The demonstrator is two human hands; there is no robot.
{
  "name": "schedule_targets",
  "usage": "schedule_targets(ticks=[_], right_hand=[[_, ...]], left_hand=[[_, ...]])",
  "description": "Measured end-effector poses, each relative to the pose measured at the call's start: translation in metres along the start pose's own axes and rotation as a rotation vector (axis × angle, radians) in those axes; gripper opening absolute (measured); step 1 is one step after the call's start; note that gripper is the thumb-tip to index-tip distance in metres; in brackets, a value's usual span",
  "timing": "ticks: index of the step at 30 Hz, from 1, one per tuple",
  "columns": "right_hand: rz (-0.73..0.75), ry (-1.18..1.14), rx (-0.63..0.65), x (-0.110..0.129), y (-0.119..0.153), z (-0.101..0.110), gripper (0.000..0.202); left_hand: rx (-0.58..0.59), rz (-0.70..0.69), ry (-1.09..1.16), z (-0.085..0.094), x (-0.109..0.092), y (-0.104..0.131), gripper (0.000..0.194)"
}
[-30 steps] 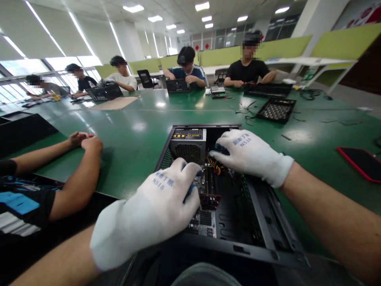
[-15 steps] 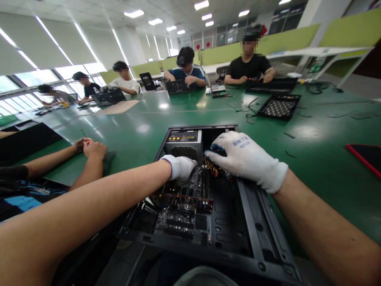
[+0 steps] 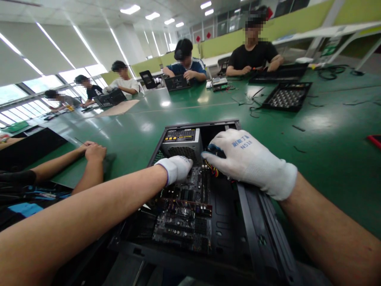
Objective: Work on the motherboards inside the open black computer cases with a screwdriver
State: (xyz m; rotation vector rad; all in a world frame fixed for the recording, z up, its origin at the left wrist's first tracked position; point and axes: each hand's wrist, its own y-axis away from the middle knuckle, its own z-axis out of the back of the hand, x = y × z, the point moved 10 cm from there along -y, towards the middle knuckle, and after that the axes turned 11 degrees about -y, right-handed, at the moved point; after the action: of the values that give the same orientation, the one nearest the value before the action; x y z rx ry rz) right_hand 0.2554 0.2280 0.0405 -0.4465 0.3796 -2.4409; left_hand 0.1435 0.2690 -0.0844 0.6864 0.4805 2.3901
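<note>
An open black computer case [image 3: 247, 222] lies in front of me with its motherboard [image 3: 190, 182] showing. A grey power supply [image 3: 183, 149] is fitted in the far left corner. My left hand [image 3: 178, 167], in a white glove, reaches in at the near side of the power supply. Its fingers are closed low over the top of the motherboard, and what they hold is hidden. My right hand [image 3: 241, 159], also gloved, is curled round a bundle of power cables [image 3: 214, 170] to the right of the power supply. Yellow, red and black wires show below its thumb.
A co-worker's bare hands [image 3: 95, 151] are close on my left, beside a black panel [image 3: 32, 149]. Across the green table [image 3: 131, 123] other people work on cases. A black tray [image 3: 287, 96] and loose cables [image 3: 253, 104] lie at the far right.
My left hand has shifted slightly left and back from the cables. My right hand keeps its hold on them. The view has tilted a little.
</note>
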Motion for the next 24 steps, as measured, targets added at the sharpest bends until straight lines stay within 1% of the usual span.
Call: schedule_targets(ticks=[2,5,12,19,24], right_hand=[[0.004,0.011,0.006,0.0,0.0,-0.001,0.049],[-0.001,0.025,0.036,0.0,0.0,-0.003,0.049],[-0.026,0.046,0.052,0.002,-0.001,-0.002,0.051],[-0.028,0.053,0.056,0.003,-0.001,-0.001,0.051],[-0.021,0.055,0.06,0.003,-0.001,-0.002,0.051]], left_hand=[[0.026,0.015,-0.002,-0.002,0.002,-0.001,0.047],[0.017,0.008,-0.004,-0.002,0.002,-0.002,0.04],[-0.038,-0.051,0.02,0.001,-0.005,-0.005,0.041],[0.005,-0.072,0.01,0.002,-0.009,-0.004,0.044],[0.005,-0.088,-0.004,0.002,-0.01,-0.003,0.045]])
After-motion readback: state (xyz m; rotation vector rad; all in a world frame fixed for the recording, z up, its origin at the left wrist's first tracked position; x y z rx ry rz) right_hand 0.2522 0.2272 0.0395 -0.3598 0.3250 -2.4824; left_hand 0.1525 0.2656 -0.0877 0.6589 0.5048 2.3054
